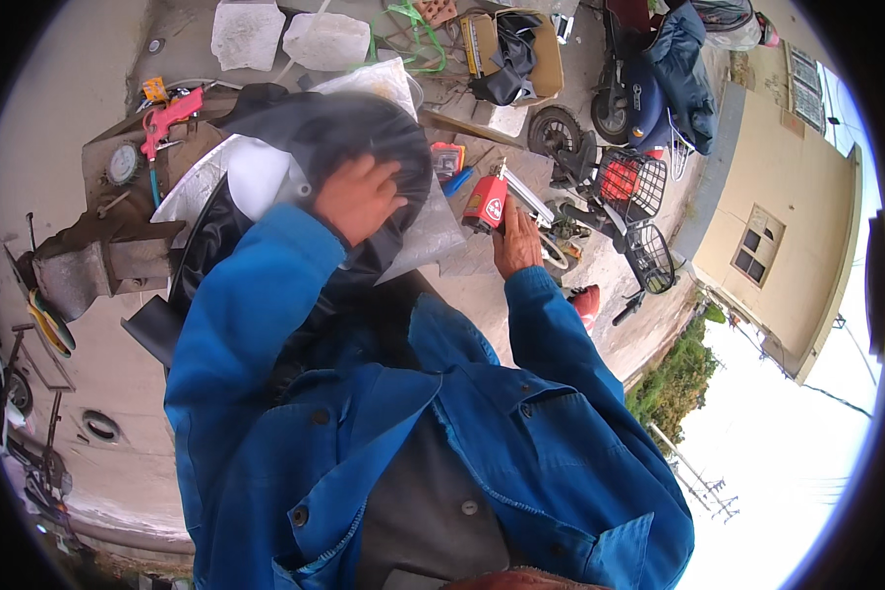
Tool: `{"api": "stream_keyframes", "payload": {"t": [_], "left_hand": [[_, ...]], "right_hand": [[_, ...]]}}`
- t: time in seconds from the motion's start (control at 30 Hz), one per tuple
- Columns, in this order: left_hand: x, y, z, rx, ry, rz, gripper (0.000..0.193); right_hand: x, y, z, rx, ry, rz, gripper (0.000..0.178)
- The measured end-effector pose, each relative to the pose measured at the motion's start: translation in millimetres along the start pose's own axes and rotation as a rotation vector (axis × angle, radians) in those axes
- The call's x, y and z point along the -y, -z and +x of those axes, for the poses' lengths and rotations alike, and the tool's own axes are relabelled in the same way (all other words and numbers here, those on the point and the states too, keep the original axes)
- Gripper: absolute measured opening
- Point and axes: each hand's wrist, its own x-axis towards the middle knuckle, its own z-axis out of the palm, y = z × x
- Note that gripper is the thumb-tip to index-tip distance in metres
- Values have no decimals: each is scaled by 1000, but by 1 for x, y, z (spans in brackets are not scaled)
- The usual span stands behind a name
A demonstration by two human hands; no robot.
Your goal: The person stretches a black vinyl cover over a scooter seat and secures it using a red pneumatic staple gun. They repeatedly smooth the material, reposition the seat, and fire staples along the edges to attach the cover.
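My left hand (359,202) lies on a bulky black sheet (364,128) with smooth, shiny folds. Its fingers are spread, though motion blurs both hand and sheet. Under and beside that sheet show a white rounded piece (258,179) and some clear plastic film (425,231). My right hand (517,244) rests on the worktop, fingers stretched out along the side of a small red container (487,202) with white markings and a narrow top. Fingertips touch or nearly touch it; I cannot tell which. A blue-handled tool (457,181) lies left of the container.
A pink air gun (167,120) and a round gauge (124,163) sit at left, near an anvil-like metal block (93,258). Beyond the worktop are a cardboard box (546,64) holding black material and pale slabs (324,41). Bicycles with wire baskets (647,187) stand at right.
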Motion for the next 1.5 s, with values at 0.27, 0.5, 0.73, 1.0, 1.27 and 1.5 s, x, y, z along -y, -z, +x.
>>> {"api": "stream_keyframes", "payload": {"t": [0.27, 0.5, 0.73, 1.0, 1.27, 1.5], "left_hand": [[-50, 42, 15, -131, 386, 144, 62], [-61, 34, 26, -54, 890, 239, 98], [-66, 34, 51, -117, 735, 557, 52], [-84, 19, 51, -114, 726, 178, 32], [-42, 5, 35, 79, 785, 187, 97], [-70, 25, 61, 70, 735, -303, 47]], "right_hand": [[-43, -107, -4, -131, -198, 148, 100], [15, -50, -26, -407, -196, 431, 81], [103, -48, 29, -377, -119, 1023, 52], [127, -75, 79, -309, -126, 1220, 55], [134, -100, 22, -176, -277, 1449, 81], [140, -118, 18, -262, -243, 1526, 80]]}}
